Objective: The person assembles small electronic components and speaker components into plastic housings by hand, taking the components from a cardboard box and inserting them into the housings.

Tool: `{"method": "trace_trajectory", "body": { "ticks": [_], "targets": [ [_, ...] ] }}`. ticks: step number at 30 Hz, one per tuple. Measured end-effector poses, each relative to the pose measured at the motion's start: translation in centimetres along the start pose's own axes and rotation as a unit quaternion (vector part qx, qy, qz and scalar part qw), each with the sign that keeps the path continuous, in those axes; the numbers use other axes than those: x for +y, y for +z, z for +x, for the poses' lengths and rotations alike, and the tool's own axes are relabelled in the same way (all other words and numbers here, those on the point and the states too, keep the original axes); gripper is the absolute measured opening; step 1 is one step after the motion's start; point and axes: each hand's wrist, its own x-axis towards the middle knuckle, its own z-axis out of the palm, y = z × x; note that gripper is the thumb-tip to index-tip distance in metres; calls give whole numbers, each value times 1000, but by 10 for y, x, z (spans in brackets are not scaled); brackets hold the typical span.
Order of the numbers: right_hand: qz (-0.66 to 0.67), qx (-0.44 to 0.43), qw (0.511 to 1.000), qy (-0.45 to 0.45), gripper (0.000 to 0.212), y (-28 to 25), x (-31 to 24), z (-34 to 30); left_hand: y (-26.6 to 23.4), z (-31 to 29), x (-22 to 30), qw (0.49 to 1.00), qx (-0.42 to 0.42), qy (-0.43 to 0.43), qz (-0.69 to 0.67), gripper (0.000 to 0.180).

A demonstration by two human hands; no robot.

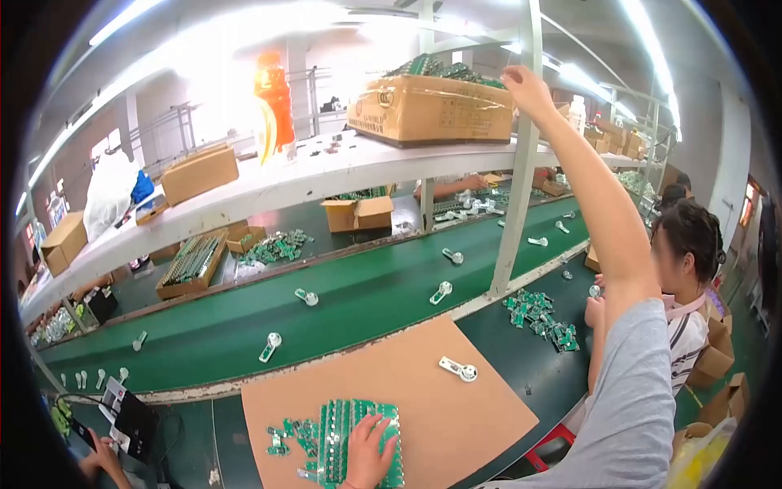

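My left hand [371,455] lies with spread fingers on a stack of green circuit board panels [332,432] at the bottom centre. Small loose green boards [295,434] are scattered just left of the stack. High up, my right arm stretches to the shelf. My right hand [526,88] is closed, fingertips pinched together, beside the right end of a cardboard box [444,112] heaped with green boards [446,68]. What those fingertips hold, if anything, is too small to make out. A white part with a round clear end [459,369] rests on the brown cardboard sheet [432,407].
A green conveyor belt [366,293] crosses beyond the sheet, carrying several white parts. A white shelf post [516,187] stands near my right arm. A pile of green boards [542,318] lies right of the sheet. A co-worker [684,269] sits on the right; another person's hand [102,456] shows lower left.
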Motion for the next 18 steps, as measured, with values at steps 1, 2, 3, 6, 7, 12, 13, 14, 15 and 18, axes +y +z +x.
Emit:
{"method": "trace_trajectory", "body": {
  "ticks": [1,2,3,6,7,12,13,14,15,18],
  "targets": [
    [-34,-1,999,20,39,5,-1,12,0,3,-2,1000,-1,7,-7,34],
    [-69,-3,997,40,38,11,-1,24,1,7,-3,1000,-4,13,-15,34],
    [-82,-27,995,50,35,15,-5,36,-3,14,4,1000,2,16,-21,33],
    [-89,-78,991,64,34,27,-5,58,-5,28,1,1000,-9,0,-13,29],
    [-64,-88,990,90,32,34,-4,64,-4,31,-3,1000,-6,0,-13,29],
    [-79,-101,987,95,39,48,-1,82,-6,35,-10,998,23,-21,-55,19],
    [-119,-119,982,87,42,51,-5,83,-8,34,-10,997,26,-18,-74,18],
    [-117,-124,982,86,42,57,-8,81,-11,33,-10,997,27,-23,-75,18],
    [-109,-126,981,103,46,60,-5,83,-12,34,-10,997,35,-21,-63,18],
    [-83,-130,976,151,58,64,3,92,-15,30,-15,995,21,-54,-81,19]
  ]
}}
